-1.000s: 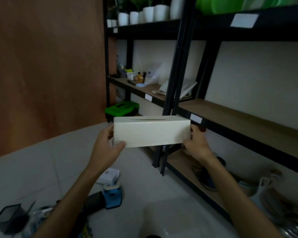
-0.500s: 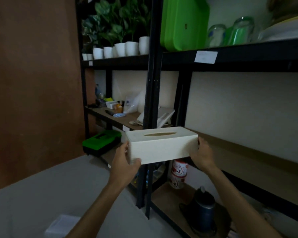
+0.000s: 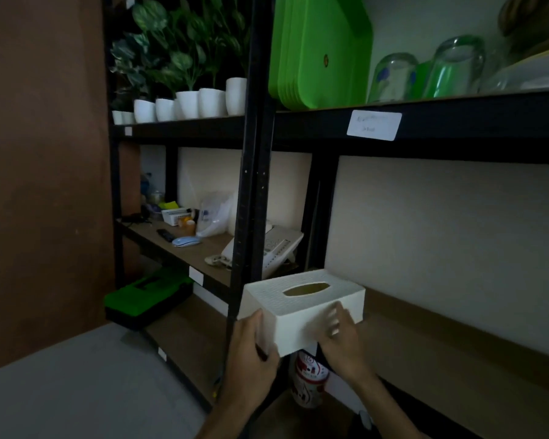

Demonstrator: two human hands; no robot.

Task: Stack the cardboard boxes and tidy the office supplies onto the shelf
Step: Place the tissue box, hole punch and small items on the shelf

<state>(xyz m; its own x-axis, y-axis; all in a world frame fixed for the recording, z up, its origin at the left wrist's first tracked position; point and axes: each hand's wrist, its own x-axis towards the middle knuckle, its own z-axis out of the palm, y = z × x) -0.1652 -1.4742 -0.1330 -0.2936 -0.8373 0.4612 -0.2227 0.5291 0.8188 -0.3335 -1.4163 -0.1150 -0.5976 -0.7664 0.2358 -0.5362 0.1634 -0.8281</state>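
Note:
A white tissue box (image 3: 301, 304) with an oval slot on top is turned at an angle at the front left corner of the wooden middle shelf (image 3: 431, 346). Part of the box overhangs the shelf's front edge. My left hand (image 3: 251, 350) grips its near left corner, thumb on the front face. My right hand (image 3: 338, 331) lies blurred against the front face, its fingers spread over the box.
A black upright post (image 3: 251, 185) stands just left of the box. Behind it sit a desk phone (image 3: 273, 250), a computer mouse (image 3: 186, 241) and small supplies. Green trays (image 3: 320, 49), glass jars and potted plants fill the top shelf. A green case (image 3: 146, 294) and a can (image 3: 309, 380) sit below.
Both hands carried the tissue box up and forward from over the floor to the middle shelf and turned it at an angle. My right hand moved from the box's end to its front face.

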